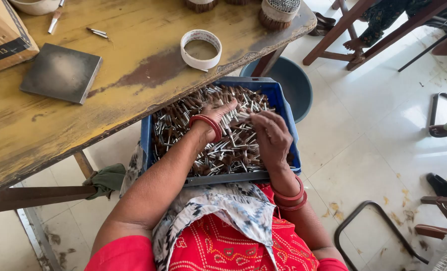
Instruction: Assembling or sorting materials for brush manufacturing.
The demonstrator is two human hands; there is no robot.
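Looking down, head view: one person sits with a blue plastic crate [283, 108] on the lap, its far edge tucked under the counter [133, 75].
Crate contents: a heap of small brushes [223, 150] with silver ferrules and brown bristles, far too many to count.
Left hand [217, 114]: lies flat on the heap near the crate's far side, fingers spread and slack, grip released, touching the brushes.
Right hand [271, 135]: rests on the heap just beside the left, fingertips pinched together among the brushes; whether the grip has one I cannot tell.
Bangles: one red band on the left wrist [207, 123], two red bands on the right wrist [289, 196].
Clothing: red patterned dress with a grey-and-white printed scarf [223, 211] draped across the lap.
On the counter: one white tape ring [201, 48], one dark square slab [61, 72], one cardboard box [3, 35] at the left edge, one white bowl [35, 5] cut by the frame, one pair of loose metal ferrules [97, 32], one lone brush [56, 16].
Far edge of counter: three bristle bundles [278, 12], partly cut off.
Floor: one dark round tub [288, 83] beside the crate, on pale tiles.
Top right: another person's bare foot [356, 44] under a wooden frame.
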